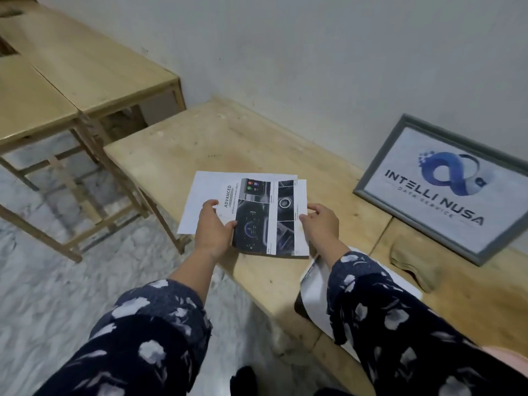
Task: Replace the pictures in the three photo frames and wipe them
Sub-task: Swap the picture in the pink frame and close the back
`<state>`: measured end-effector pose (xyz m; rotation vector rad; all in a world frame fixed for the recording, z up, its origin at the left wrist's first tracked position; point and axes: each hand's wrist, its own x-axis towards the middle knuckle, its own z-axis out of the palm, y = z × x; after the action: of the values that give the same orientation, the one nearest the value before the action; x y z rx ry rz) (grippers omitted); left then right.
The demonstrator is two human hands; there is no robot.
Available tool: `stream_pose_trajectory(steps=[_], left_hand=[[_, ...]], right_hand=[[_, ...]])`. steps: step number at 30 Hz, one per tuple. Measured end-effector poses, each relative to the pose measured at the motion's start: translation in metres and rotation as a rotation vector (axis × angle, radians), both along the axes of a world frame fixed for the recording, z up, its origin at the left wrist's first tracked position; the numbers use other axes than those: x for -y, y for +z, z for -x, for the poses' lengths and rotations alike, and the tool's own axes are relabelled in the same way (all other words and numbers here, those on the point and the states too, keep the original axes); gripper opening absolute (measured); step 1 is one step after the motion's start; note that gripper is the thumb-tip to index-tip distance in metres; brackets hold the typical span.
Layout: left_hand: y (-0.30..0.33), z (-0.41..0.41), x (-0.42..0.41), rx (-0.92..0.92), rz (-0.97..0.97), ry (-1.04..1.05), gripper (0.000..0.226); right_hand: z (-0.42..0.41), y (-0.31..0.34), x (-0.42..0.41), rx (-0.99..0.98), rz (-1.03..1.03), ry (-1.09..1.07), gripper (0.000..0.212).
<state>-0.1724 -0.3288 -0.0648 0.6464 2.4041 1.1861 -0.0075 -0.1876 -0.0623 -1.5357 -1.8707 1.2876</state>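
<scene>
Both hands grip a printed page [264, 217] over the table [177, 144]: left hand [213, 224] fingers pinch its left edge, right hand [321, 224] fingers pinch its right. Right of those fingers, one frame [445, 190] leans on the wall, filled; a cloth [414, 261] lies unused, so wiping seems left.

A pale grey-white wall [314, 47], scuffed in places, backs a light wooden table [177, 144] whose top is worn and stained, while two more wooden tables [85, 70] stand pushed together to the left on slim legs above a grey-and-white marbled floor [57, 281], all in soft, even light.
</scene>
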Motion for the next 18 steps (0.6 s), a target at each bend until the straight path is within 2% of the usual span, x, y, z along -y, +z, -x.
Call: stream_pose_trajectory(steps=[4,7,10,13,18], left_hand=[[-0.017,0.043,-0.021,-0.042,0.060,-0.034,0.064],[-0.028,0.058,-0.030,-0.137,0.161,-0.053,0.064],[-0.035,0.065,-0.033,-0.257,0.305,-0.056,0.061],[-0.037,0.065,-0.034,-0.288,0.398,-0.076,0.057],[-0.031,0.052,-0.037,-0.320,0.328,-0.079,0.052]], right_hand=[[0.040,-0.016,-0.022,0.025,-0.009,-0.017,0.039],[0.053,-0.026,-0.035,0.121,-0.047,0.015,0.044],[0.058,-0.039,-0.043,0.245,-0.065,0.081,0.040],[0.061,-0.044,-0.044,0.370,-0.134,0.128,0.035],[0.055,-0.041,-0.042,0.303,-0.129,0.113,0.033]])
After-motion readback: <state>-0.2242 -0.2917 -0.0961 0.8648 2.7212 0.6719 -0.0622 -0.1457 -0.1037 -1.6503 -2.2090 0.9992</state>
